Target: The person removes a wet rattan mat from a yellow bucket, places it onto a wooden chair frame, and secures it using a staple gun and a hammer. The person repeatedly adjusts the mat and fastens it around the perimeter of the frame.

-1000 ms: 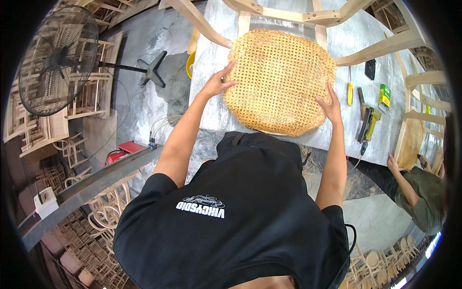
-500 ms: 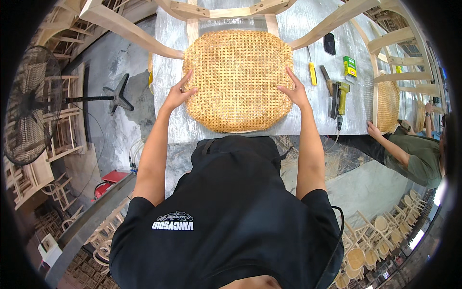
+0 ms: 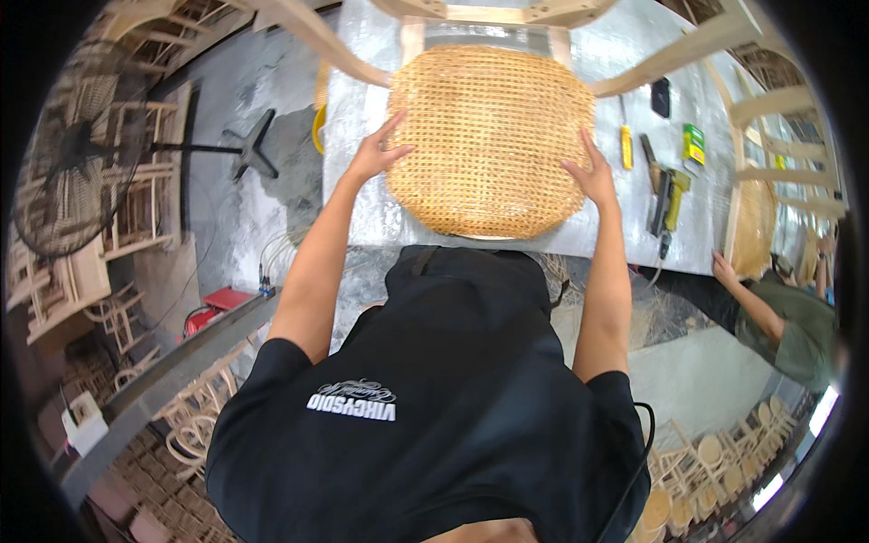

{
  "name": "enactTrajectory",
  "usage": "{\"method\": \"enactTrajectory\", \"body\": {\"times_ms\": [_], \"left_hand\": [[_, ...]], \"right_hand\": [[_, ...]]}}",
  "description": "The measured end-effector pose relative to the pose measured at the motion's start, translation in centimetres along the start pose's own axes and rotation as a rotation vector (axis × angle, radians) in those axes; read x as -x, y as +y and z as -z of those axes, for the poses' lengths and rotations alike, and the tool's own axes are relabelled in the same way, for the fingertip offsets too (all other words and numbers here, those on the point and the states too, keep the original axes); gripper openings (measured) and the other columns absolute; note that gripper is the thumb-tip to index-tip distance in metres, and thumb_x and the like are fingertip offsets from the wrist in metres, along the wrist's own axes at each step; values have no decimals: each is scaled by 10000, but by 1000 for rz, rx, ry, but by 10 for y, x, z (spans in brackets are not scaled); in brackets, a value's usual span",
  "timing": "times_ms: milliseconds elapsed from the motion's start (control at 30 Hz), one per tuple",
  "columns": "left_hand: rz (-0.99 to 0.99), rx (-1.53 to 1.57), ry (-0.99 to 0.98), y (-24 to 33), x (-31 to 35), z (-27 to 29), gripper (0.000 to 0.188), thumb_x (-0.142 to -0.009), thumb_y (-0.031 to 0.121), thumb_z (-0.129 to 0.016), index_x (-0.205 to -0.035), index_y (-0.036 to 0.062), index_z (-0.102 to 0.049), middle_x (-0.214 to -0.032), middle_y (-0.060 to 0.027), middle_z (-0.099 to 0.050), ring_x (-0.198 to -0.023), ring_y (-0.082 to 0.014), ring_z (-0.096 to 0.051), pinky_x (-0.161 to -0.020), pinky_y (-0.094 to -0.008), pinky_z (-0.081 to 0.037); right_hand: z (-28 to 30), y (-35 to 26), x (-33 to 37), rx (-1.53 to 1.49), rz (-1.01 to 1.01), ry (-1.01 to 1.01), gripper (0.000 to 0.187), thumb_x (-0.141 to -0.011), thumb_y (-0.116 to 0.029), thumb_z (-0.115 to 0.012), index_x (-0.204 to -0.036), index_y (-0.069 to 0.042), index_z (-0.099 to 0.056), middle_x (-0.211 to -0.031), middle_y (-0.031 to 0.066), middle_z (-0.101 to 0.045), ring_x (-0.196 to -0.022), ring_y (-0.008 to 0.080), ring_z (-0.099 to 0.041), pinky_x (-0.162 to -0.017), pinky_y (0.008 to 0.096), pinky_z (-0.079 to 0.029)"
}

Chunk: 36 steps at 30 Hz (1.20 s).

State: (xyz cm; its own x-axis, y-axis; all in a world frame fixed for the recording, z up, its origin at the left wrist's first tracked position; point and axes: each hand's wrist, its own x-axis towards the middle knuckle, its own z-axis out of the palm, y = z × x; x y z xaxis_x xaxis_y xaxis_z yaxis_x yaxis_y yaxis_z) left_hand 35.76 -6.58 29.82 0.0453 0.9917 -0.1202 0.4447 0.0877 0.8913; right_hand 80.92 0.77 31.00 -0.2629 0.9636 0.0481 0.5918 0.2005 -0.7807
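Observation:
A woven cane chair seat (image 3: 489, 140) lies flat in front of me, joined to a pale wooden chair frame (image 3: 489, 14) that rests on the worktable. My left hand (image 3: 376, 154) lies on the seat's left edge, thumb and fingers spread apart. On the opposite edge my right hand (image 3: 595, 178) rests likewise, thumb on the cane and fingers stretched along the rim. Neither hand is wrapped round anything. The underside of the seat is hidden.
Right of the chair lie a yellow-handled tool (image 3: 626, 147), a black phone-like object (image 3: 661, 97), a green-yellow box (image 3: 693, 145), a brush-like tool (image 3: 650, 161) and a yellow-black air tool (image 3: 670, 204) with a hose. A co-worker's hand (image 3: 724, 269) touches another chair. A fan (image 3: 81, 145) stands left.
The whole view has shifted, so the chair and table sit farther right and slightly higher. Both hands keep to the seat's edges, with fingers still spread.

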Motion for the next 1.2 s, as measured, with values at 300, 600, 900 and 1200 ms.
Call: {"method": "enactTrajectory", "body": {"times_ms": [300,600,900,1200], "left_hand": [[61,-40,-1,10,-2,0,845,-812,302,-840,-1539,316,-411,-1528,-88,-490,-1425,-291,-441,-1181,-421,-363],[88,-51,-13,2,1,1,825,-826,301,-837,-1539,253,-426,-1563,-71,-449,-1448,-228,-403,-1184,-384,-342],[89,-79,-21,-1,-1,1,814,-832,376,-823,-1537,291,-425,-1571,-50,-440,-1463,-253,-384,-1198,-416,-330],[26,-152,-1,-10,-2,0,846,-804,485,-812,-1533,395,-393,-1508,-96,-511,-1401,-337,-463,-1155,-465,-402]], "right_hand": [[7,-1,20,-15,-106,156,720,-910,-266,-726,-1549,-161,-410,-1357,257,-518,-1244,376,-524,-1048,464,-435],[-73,-70,149,304,176,-214,583,-857,-49,-665,-1420,-137,-543,-1389,173,-503,-1263,367,-484,-1026,492,-446],[-120,-101,177,627,172,-356,832,-785,-62,-692,-1538,-243,-388,-1553,87,-373,-1424,329,-363,-1091,475,-396],[-144,-97,186,694,62,-396,873,-822,-25,-638,-1581,-296,-302,-1641,136,-234,-1503,402,-233,-1105,562,-395]]}}
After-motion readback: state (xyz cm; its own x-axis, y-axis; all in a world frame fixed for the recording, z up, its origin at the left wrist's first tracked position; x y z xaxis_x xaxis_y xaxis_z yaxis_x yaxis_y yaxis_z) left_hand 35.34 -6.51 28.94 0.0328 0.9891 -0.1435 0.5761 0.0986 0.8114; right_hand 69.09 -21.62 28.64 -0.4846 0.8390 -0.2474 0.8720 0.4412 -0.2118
